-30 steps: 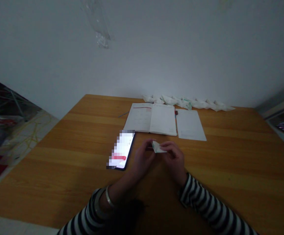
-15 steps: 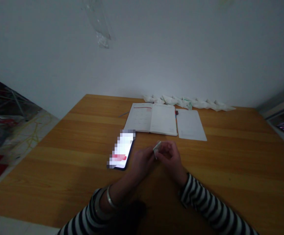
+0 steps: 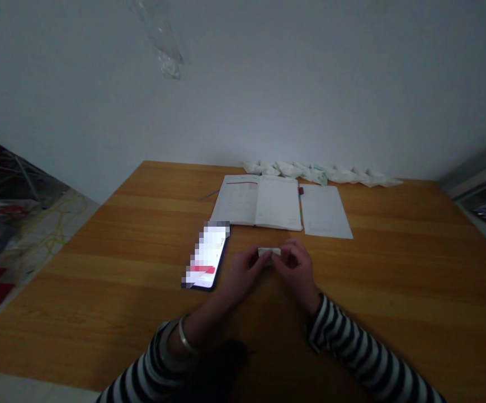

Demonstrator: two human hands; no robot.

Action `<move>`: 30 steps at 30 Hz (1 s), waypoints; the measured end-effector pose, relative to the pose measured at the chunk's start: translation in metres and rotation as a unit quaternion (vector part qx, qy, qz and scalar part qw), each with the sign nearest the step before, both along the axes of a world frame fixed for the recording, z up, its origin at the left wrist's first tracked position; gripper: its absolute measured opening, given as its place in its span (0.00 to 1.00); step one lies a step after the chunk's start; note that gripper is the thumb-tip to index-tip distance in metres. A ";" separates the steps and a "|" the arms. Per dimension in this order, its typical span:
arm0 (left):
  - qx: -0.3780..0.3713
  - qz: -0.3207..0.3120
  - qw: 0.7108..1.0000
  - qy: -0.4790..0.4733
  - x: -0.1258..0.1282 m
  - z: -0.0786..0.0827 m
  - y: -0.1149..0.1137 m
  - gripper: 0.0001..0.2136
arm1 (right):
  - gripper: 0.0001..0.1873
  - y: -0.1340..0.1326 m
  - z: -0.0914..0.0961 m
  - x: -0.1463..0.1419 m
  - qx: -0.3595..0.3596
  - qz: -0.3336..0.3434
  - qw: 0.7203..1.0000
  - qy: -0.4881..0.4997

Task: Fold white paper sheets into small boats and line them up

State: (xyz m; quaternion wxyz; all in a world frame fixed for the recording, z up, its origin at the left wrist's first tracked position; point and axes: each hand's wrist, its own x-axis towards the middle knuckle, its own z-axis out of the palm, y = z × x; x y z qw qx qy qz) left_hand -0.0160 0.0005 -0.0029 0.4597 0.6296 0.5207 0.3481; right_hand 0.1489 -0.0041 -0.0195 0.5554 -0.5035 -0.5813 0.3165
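Between my two hands is a small folded piece of white paper [image 3: 269, 252], its long edge lying level. My left hand [image 3: 245, 272] pinches its left part with thumb and fingers. On the other side my right hand [image 3: 298, 270] is closed on its right part, the two thumbs nearly meeting at the middle. The fingers cover much of the paper. Left of my left hand lies a phone [image 3: 207, 257] with a lit, partly blurred screen. Beyond the hands an open notebook [image 3: 278, 204] lies flat, a loose white sheet [image 3: 326, 210] beside it.
A row of several folded white paper pieces [image 3: 345, 174] runs along the wooden table's [image 3: 394, 268] back edge by the wall. A thin pen-like stick [image 3: 210, 195] lies left of the notebook. A clear plastic bag [image 3: 165, 47] hangs on the wall.
The folded paper has turned from a steep slant to level. My right hand's thumb and fingers have closed in on its right side; my left hand keeps hold.
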 end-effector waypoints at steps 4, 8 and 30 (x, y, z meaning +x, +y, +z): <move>0.192 0.007 0.970 0.147 -0.005 0.000 0.000 0.10 | 0.03 -0.002 0.002 -0.002 0.006 0.026 0.999 -0.021; 0.303 -0.022 0.925 0.226 -0.006 -0.004 -0.004 0.14 | 0.04 -0.006 0.001 -0.004 0.054 0.010 0.997 -0.059; 0.020 0.070 0.986 -0.149 0.002 0.002 0.002 0.10 | 0.07 -0.007 0.002 -0.001 -0.014 0.030 0.999 -0.019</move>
